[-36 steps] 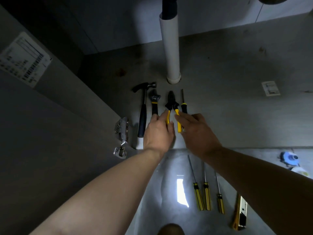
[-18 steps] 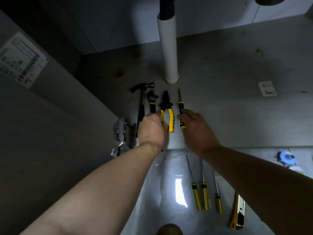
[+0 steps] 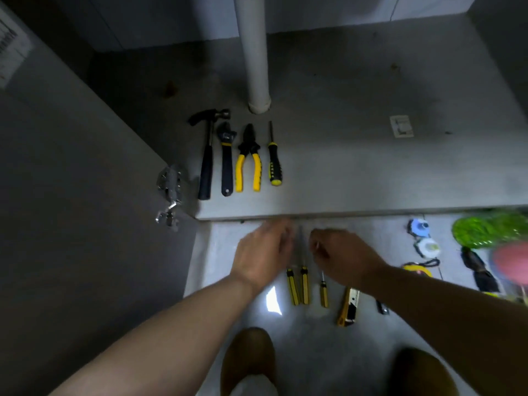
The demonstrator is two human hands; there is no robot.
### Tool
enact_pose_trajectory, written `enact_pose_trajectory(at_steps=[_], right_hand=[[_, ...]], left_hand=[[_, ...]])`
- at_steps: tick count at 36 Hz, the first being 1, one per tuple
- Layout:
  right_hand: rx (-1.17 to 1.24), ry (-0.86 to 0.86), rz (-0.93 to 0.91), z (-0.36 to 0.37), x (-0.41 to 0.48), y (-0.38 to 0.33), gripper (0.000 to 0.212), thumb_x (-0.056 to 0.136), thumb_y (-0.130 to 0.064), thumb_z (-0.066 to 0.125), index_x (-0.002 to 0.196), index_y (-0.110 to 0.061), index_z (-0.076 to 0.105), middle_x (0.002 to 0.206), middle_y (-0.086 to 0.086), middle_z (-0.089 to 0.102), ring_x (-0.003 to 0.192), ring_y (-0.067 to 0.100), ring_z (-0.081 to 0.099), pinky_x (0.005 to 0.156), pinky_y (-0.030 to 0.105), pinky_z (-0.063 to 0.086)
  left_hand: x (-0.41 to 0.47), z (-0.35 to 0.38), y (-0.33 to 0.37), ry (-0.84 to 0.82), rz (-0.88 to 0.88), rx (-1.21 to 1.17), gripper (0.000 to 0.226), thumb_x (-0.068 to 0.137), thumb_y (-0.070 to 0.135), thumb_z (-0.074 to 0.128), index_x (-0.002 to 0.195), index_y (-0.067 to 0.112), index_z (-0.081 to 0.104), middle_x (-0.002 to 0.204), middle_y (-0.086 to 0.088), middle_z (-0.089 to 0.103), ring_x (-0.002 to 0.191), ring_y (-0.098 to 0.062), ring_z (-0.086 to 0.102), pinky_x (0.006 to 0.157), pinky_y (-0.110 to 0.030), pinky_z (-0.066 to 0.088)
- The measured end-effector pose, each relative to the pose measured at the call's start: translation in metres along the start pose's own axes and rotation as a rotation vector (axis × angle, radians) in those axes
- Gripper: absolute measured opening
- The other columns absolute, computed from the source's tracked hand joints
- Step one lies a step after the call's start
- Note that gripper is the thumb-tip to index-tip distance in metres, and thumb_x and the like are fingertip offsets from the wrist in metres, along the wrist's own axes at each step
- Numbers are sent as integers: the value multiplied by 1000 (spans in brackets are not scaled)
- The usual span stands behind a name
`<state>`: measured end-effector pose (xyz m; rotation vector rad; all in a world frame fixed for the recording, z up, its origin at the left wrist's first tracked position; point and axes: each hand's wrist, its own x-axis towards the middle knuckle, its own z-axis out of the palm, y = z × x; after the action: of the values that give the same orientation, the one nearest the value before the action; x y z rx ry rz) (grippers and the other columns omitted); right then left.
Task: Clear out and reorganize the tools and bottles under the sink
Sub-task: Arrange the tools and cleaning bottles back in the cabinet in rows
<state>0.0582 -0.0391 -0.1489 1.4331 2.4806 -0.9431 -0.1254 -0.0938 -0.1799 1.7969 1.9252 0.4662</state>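
Hammer [image 3: 208, 155], wrench [image 3: 226, 158], pliers [image 3: 249, 161] and black-handled screwdriver [image 3: 274, 161] side by side on the cabinet floor [image 3: 357, 167], near its front edge and just in front of the white drain pipe [image 3: 254, 52]. Heads toward the back, handles toward the opening, close together but apart, longest at the left and shortest at the right. Probably laid so for easy reach of each handle from the front without disturbing a neighbour, and kept left of the pipe to leave the broad right part of that floor free for other things. Outside, on the tile floor [image 3: 228, 252], three slim yellow-handled screwdrivers [image 3: 305, 284] in the same parallel order, tips toward the cabinet, with a utility knife [image 3: 348, 307] just to their right and two tape rolls [image 3: 419, 227] further right again. Seemingly a staging line, sorted by kind and waiting to go in. Left hand [image 3: 263, 252] low over the tiles, just left of the slim shafts, fingers loose and fairly straight, nothing visibly held. Right hand [image 3: 343, 257] just right of the same shafts, fingers curled inward; too blurred to tell whether pinching a shaft or empty. Both hands well apart from the finished row, so likely reaching for the slim screwdrivers as the next batch. No bottles clearly in view.
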Motion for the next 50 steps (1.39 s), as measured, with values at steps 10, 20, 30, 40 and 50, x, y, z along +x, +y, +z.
enact_pose_trajectory(at_steps=[10, 20, 30, 40, 50], right_hand=[[123, -124, 381, 86, -12, -8, 15, 90, -27, 53, 99, -16, 60, 99, 12, 69, 93, 32, 69, 73, 33, 53], [120, -206, 531, 97, 13, -12, 15, 82, -16, 70, 95, -11, 65, 100, 9, 70, 94, 27, 70, 67, 29, 52], [406, -714, 462, -11, -20, 11, 19, 92, -16, 67, 101, 0, 66, 67, 5, 73, 58, 12, 70, 53, 22, 57], [657, -215, 312, -107, -15, 16, 18, 90, -26, 72, 88, -9, 66, 71, 8, 67, 57, 16, 65, 51, 24, 51], [572, 138, 442, -87, 70, 14, 19, 85, -27, 68, 82, -8, 68, 65, 11, 74, 62, 25, 74, 65, 35, 63]], left_hand=[[-28, 60, -11, -418, -580, -189, 31, 84, 33, 68, 102, 14, 51, 94, -13, 70, 83, -33, 72, 76, -46, 61], [-31, 71, -16, -444, -616, -114, 23, 78, 36, 71, 91, 18, 65, 93, -5, 71, 89, -24, 69, 66, -28, 48], [-38, 5, 7, -710, -502, -669, 20, 83, -2, 75, 96, 7, 64, 88, -17, 63, 85, -28, 66, 86, -39, 57], [54, -75, 76, -286, -337, -745, 18, 91, 3, 71, 106, 5, 61, 80, -8, 62, 74, -19, 62, 76, -43, 63], [131, -63, 56, 2, -394, -79, 18, 88, 27, 69, 96, 11, 65, 89, -8, 69, 87, -26, 68, 74, -34, 57]])
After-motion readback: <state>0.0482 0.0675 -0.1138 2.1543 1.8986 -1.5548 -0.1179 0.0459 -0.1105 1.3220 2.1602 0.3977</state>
